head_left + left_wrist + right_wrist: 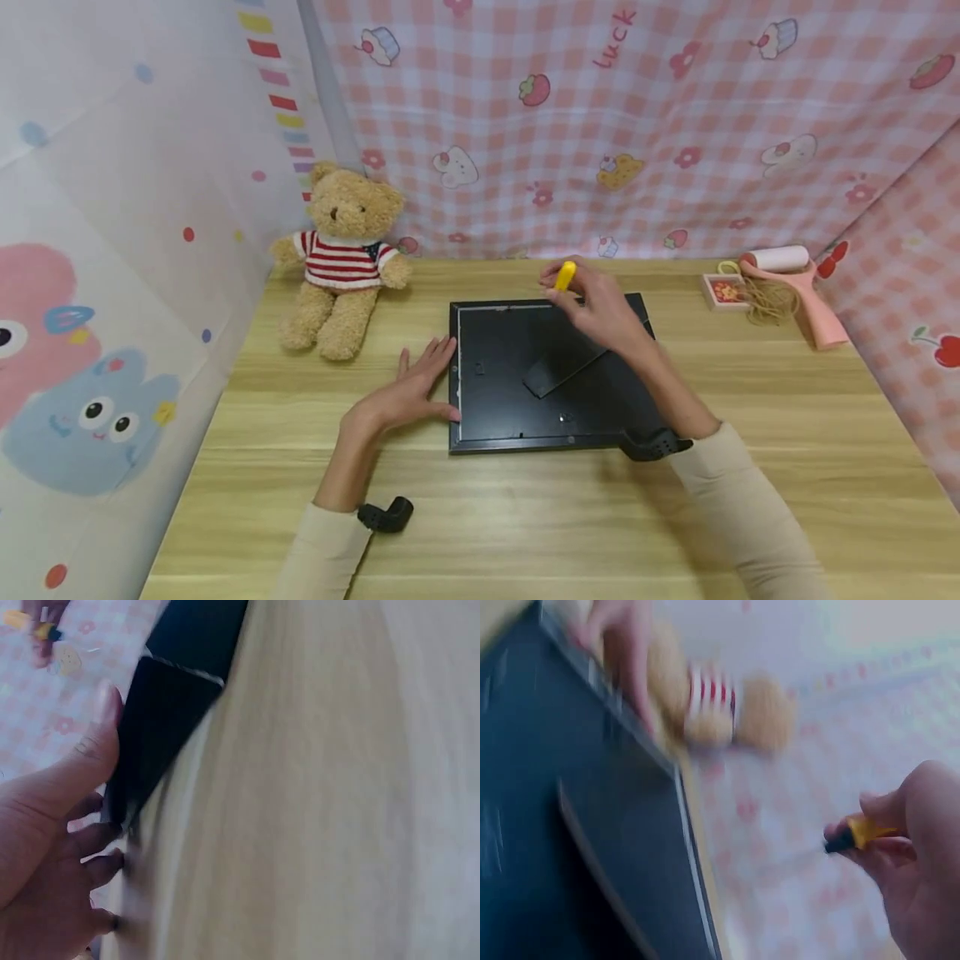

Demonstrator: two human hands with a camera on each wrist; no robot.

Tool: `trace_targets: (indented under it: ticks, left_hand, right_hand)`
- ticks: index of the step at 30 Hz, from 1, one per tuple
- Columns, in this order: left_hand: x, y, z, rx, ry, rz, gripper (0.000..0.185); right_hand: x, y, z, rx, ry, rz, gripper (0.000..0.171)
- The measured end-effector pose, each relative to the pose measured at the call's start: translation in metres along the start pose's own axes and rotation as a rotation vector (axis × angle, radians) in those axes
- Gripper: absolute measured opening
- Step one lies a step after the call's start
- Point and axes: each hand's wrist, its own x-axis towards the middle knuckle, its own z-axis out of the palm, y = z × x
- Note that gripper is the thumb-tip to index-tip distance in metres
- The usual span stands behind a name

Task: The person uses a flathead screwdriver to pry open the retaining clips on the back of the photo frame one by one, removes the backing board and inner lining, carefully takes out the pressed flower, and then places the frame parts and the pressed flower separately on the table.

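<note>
A black picture frame (pixel 495 408) lies face down on the wooden table, its back showing with a slanted stand leg (pixel 570 368). My left hand (pixel 408 396) rests along the frame's left edge, thumb and fingers spread. The left wrist view shows the thumb (pixel 94 754) against the frame's side near a corner. Above the frame's far edge, my right hand (pixel 603 312) holds a screwdriver with a yellow handle (pixel 566 277). Its black collar (pixel 840 841) and faint thin shaft show in the right wrist view, pointing away from the fingers, apart from the frame.
A teddy bear (pixel 341 262) in a striped sweater sits at the back left. At the back right are a small framed box (pixel 726 293), a bundle of twine (pixel 771 302) and a pink-handled roller (pixel 813 304). Patterned cloth (pixel 570 125) hangs behind the table.
</note>
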Motion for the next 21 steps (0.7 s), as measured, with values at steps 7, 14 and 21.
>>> trace_targets:
  ticks: [7, 14, 21]
  left_hand:
    - [-0.006, 0.032, 0.002, 0.122, -0.142, -0.116, 0.149]
    - [-0.015, 0.07, 0.004, 0.151, -0.162, -0.203, 0.163]
    - [-0.011, 0.049, 0.003, 0.119, -0.138, -0.163, 0.16]
  right_hand:
    - [0.002, 0.063, -0.032, -0.298, 0.007, 0.025, 0.022]
    - [0.003, 0.095, -0.032, -0.416, -0.176, 0.067, 0.018]
    - [-0.002, 0.101, -0.03, -0.427, -0.235, 0.144, 0.023]
